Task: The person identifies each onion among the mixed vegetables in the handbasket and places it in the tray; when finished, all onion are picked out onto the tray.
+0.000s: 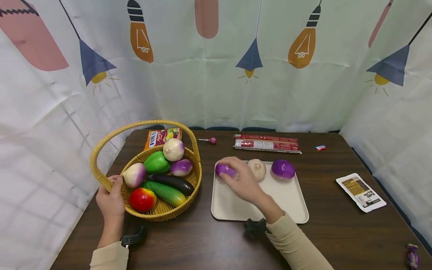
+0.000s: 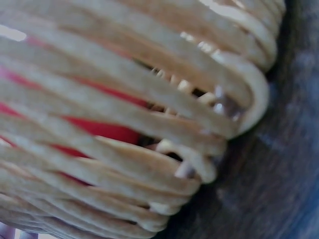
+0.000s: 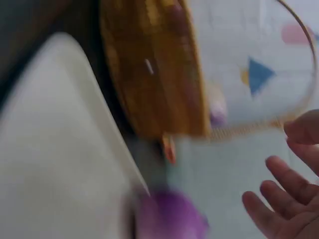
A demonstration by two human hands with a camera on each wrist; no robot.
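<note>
At the left, my left hand (image 1: 113,200) grips the yellow wicker basket (image 1: 199,176) where its handle meets the rim. Inside the basket lie white-and-purple turnips (image 1: 134,175), a green pepper (image 1: 156,162), an eggplant (image 1: 172,183), a green cucumber-like vegetable (image 1: 165,193) and a red-yellow fruit (image 1: 143,200). My right hand (image 1: 244,182) hovers over the cream tray (image 1: 270,202), its fingers spread and apart from a purple vegetable (image 3: 172,219) in the right wrist view. A white bulb (image 1: 257,169) and another purple vegetable (image 1: 282,169) sit on the tray. Basket weave fills the left wrist view.
Behind the basket lies a candy bag (image 1: 163,137), with a lollipop (image 1: 210,140) beside it. Red packets (image 1: 266,143) lie behind the tray. To the right are a small candy (image 1: 320,147), a white pouch (image 1: 361,192) and a purple-wrapped candy (image 1: 413,257).
</note>
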